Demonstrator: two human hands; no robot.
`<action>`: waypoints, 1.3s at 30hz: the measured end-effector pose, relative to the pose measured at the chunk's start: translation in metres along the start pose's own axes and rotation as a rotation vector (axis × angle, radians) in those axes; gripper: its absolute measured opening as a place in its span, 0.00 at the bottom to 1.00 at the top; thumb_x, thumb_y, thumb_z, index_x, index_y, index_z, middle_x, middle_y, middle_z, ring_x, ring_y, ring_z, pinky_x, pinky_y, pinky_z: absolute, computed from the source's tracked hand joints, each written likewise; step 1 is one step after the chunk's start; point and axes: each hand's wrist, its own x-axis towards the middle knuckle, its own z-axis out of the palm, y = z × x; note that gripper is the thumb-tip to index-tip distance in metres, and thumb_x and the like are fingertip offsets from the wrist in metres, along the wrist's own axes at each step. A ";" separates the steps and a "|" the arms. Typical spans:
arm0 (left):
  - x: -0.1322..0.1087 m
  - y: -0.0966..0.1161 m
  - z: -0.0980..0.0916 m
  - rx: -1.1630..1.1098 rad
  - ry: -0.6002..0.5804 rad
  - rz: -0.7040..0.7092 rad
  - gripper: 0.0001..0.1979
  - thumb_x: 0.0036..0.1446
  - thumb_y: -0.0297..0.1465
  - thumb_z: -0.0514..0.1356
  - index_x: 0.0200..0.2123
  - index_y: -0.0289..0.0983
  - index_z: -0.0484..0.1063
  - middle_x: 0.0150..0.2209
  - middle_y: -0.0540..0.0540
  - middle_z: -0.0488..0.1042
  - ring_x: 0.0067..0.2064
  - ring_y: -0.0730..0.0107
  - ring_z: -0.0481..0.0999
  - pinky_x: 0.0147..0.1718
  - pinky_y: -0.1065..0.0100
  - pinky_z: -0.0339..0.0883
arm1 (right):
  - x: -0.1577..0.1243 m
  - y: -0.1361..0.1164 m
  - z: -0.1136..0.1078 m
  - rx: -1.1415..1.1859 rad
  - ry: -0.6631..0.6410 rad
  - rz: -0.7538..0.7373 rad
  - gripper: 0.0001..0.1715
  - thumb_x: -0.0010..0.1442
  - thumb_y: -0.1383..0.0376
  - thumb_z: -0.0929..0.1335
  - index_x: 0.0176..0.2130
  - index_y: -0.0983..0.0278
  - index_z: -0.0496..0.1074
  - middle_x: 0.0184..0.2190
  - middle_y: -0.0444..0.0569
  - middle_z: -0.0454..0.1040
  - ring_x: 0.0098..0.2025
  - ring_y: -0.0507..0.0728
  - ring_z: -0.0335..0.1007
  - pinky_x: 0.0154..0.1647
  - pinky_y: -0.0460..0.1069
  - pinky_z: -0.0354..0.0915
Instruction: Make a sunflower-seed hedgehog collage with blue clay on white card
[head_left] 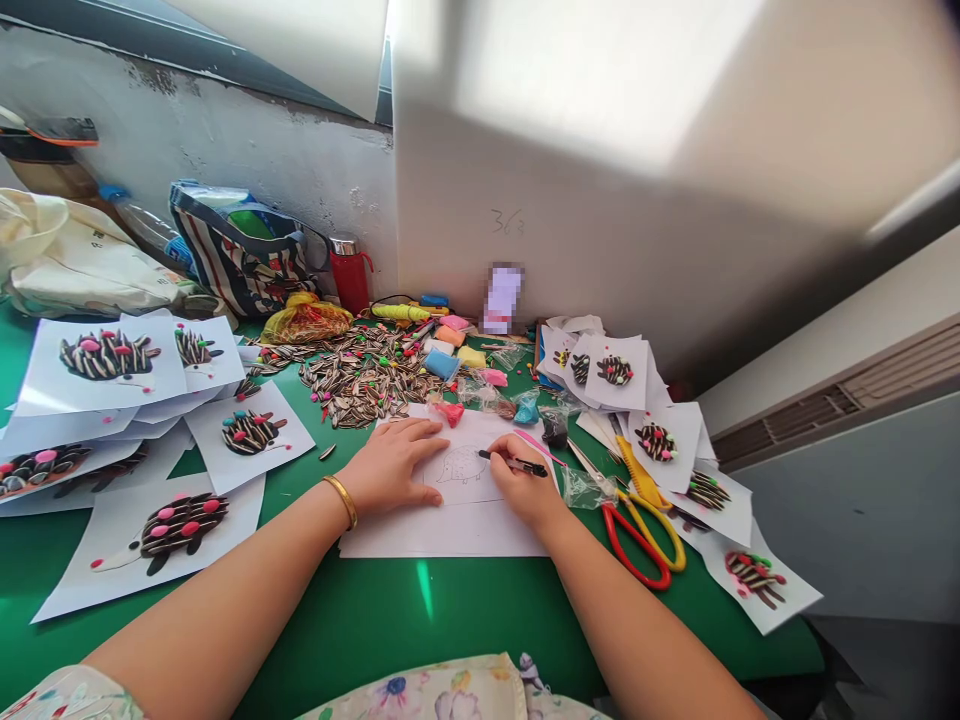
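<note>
White paper (pixel 442 530) lies in front of me on the green table. On it is a line drawing of a hedgehog (pixel 463 464) with a rounded body and a pointed snout to the left. My left hand (pixel 397 460) rests flat on the paper beside the drawing, fingers spread and holding nothing. A black pen (pixel 517 462) is gripped in my right hand (pixel 519 485), its tip by the upper right of the drawing. Just behind the hands sit a red lump of clay (pixel 450 413) and a black one (pixel 554 427) in clear wrap.
Sunflower seeds (pixel 367 370) are heaped behind the paper, near a blue clay block (pixel 441 364). Scissors with red and yellow handles (pixel 637 540) lie right. Finished seed hedgehog cards (pixel 251 435) spread left, with more cards (pixel 761 580) right. A red flask (pixel 349 275) stands by the wall.
</note>
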 end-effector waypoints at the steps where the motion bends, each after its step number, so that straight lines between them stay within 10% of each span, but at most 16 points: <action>1: 0.000 0.000 0.000 -0.002 0.001 0.000 0.41 0.44 0.55 0.66 0.61 0.51 0.64 0.66 0.47 0.59 0.66 0.48 0.56 0.63 0.48 0.47 | 0.000 0.000 0.000 -0.007 0.003 0.002 0.08 0.57 0.63 0.62 0.34 0.60 0.71 0.29 0.44 0.73 0.32 0.56 0.67 0.32 0.48 0.60; 39: 0.000 0.000 -0.001 0.019 -0.003 0.007 0.40 0.45 0.55 0.65 0.61 0.51 0.64 0.66 0.46 0.59 0.66 0.47 0.57 0.63 0.48 0.48 | -0.002 -0.001 -0.003 0.006 0.051 0.027 0.06 0.53 0.65 0.63 0.28 0.60 0.69 0.24 0.42 0.69 0.29 0.55 0.64 0.30 0.48 0.58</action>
